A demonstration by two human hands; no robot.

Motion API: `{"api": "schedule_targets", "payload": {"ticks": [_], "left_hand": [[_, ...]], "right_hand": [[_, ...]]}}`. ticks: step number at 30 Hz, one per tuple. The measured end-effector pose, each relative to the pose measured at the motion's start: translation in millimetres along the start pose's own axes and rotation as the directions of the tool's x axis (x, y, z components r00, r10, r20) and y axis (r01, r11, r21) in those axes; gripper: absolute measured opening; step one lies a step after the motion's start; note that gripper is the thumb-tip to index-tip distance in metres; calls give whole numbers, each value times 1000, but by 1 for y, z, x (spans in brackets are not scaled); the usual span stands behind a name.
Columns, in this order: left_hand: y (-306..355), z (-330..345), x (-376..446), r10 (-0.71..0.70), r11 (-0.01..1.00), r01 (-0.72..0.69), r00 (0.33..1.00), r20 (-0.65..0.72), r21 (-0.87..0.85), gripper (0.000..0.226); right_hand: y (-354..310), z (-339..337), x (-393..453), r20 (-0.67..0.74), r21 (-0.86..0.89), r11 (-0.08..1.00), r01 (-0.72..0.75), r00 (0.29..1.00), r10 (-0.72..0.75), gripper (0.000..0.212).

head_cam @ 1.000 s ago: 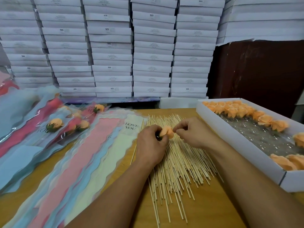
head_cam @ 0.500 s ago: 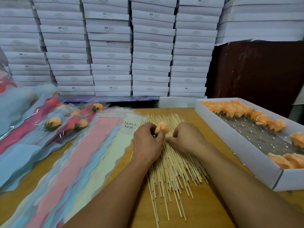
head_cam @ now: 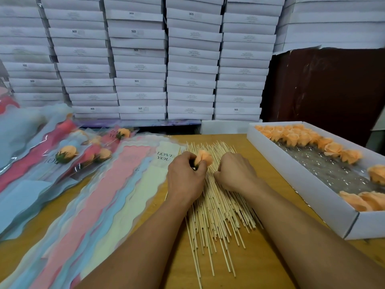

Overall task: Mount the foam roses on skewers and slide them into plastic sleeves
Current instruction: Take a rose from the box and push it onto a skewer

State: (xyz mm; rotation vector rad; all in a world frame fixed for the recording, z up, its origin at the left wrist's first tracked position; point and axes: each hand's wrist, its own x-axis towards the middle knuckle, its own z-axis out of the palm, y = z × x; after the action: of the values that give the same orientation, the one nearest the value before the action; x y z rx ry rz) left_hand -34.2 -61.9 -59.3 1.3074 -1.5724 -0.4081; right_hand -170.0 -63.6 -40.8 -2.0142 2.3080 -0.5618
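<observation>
My left hand [head_cam: 185,178] grips an orange foam rose [head_cam: 205,158] by its green base, bloom pointing up and to the right. It hovers over a fanned pile of wooden skewers [head_cam: 216,209] on the table. My right hand [head_cam: 235,172] is just right of the rose, knuckles up, its curled fingertips pinching a skewer in the pile. Empty plastic sleeves [head_cam: 116,195] in pink, blue and cream lie fanned to the left. Further left lie filled sleeves with mounted roses [head_cam: 66,153].
A long white box [head_cam: 291,180] at the right holds several loose orange roses [head_cam: 291,133] on a clear liner. Stacks of white cartons [head_cam: 141,59] wall off the back. Bare wooden table [head_cam: 260,257] shows between the skewers and the box.
My right hand has moved down and away from the rose onto the skewer pile. My left hand keeps hold of the rose and has tilted it slightly upward.
</observation>
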Motion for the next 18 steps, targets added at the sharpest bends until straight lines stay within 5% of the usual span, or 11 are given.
{"api": "schedule_targets", "payload": {"ticks": [11,18], "left_hand": [[1,0,0,-6,1000,6,1000,-4,2,27],[2,1,0,-3,1000,3,1000,1,-1,22]], "right_hand": [[1,1,1,-23,6,1000,-29,999,29,36],[5,0,6,-6,155,978,-138,990,140,37]]}}
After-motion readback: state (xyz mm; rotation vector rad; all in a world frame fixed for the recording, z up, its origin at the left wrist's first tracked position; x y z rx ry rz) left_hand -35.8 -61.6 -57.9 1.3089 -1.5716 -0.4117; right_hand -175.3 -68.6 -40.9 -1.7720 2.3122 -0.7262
